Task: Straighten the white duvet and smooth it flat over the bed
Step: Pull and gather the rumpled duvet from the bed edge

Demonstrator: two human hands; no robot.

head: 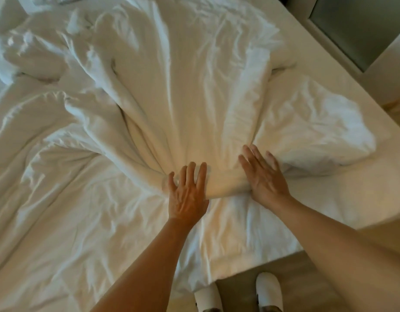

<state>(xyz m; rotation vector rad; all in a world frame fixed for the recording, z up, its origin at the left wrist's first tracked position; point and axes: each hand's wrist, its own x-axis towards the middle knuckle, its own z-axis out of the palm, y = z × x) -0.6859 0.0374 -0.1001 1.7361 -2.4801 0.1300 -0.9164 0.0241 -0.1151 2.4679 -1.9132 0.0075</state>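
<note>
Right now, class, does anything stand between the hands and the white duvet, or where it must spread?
Nothing between: left hand and right hand both press the bunched duvet. What looks like a pillow lies on the bed just right of it, possibly in its way.

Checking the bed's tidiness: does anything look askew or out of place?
Yes. The duvet is bunched into a ridge up the middle, gathered between the left hand and right hand, leaving the bed bare at right.
</note>
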